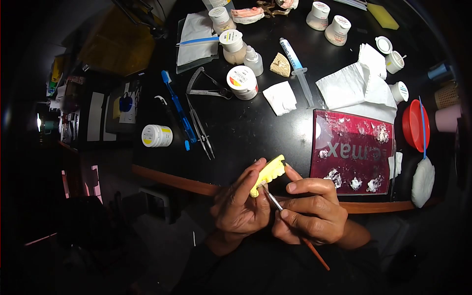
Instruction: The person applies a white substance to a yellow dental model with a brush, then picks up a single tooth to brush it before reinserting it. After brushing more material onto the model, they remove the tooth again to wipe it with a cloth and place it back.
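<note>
My left hand (244,204) is closed around a yellow dental model (270,173) with tooth shapes along its edge, held just in front of the table's near edge. In my right hand (314,211) is a thin brush (275,200) with a metal ferrule and a reddish handle. Its tip meets the lower part of the model, near a small pale tooth-like spot. A right fingertip also lies close to the model's right end. To the right of my hands is a dark red glass mixing slab (319,169) carrying several dabs of white paste.
A firing paste syringe (304,86), several powder jars (242,82) and white tissues (344,88) stand or lie farther back. Left are tweezers (201,132), a blue toothbrush (178,105), a caliper (209,92) and a jar (157,135). A red bowl (412,125) sits right.
</note>
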Demonstrator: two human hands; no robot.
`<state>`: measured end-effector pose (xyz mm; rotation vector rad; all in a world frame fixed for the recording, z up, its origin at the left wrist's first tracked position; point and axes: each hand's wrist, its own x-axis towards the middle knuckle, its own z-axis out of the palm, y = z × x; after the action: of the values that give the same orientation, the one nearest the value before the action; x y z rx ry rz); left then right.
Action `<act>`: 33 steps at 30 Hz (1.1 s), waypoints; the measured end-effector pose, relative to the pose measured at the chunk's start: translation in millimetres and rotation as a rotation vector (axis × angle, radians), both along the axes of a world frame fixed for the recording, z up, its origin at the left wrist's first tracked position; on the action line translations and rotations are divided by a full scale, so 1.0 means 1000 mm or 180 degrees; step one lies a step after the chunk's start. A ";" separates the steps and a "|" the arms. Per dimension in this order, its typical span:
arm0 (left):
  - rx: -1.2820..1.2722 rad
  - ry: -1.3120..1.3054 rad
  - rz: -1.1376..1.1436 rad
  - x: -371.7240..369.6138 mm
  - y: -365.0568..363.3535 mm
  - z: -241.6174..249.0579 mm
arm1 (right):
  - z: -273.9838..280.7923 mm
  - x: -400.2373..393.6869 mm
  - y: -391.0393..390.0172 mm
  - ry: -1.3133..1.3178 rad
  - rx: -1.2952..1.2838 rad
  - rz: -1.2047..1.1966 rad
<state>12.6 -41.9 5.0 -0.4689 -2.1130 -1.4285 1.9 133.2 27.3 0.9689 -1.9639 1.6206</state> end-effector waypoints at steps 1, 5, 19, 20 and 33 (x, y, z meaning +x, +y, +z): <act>-0.0020 0.0004 0.0010 0.000 0.000 0.000 | 0.000 0.000 0.000 -0.0015 -0.0013 0.0000; -0.0068 0.0011 0.0052 0.000 0.001 0.000 | 0.001 -0.001 0.001 -0.0063 -0.0009 0.0014; 0.0070 0.0018 0.0160 0.002 0.007 -0.005 | 0.046 -0.006 0.062 -0.0131 0.0357 -0.1053; 0.0191 0.0057 0.0160 0.002 0.010 -0.008 | 0.051 -0.014 0.080 0.0077 0.0529 -0.1615; 0.0365 -0.0002 0.0127 0.004 0.009 -0.012 | 0.064 -0.045 0.236 -0.1234 0.2126 -0.3534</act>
<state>16.2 -32.9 -6.8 -0.3798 -2.0167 -1.5173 -43.4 369.4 91.8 -0.3620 -2.6070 0.5291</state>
